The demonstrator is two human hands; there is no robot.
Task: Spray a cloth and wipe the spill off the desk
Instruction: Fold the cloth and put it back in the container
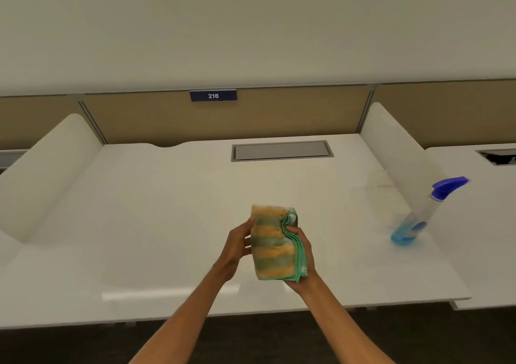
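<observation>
A folded cloth (272, 245) with green and orange stripes is held upright above the white desk (167, 210), near its front edge. My left hand (237, 247) grips its left side, and my right hand (301, 254) wraps around its right edge and underside. A clear spray bottle (418, 218) with blue liquid and a blue trigger head stands on the desk far to the right, apart from both hands. A faint smear (382, 182) shows on the desk near the right divider.
White curved dividers stand at the left (47, 173) and right (396, 151) sides of the desk. A grey cable hatch (282, 151) lies flush at the back centre. A beige panel with a "216" plate (213, 95) closes the back. Dark floor lies below the front edge.
</observation>
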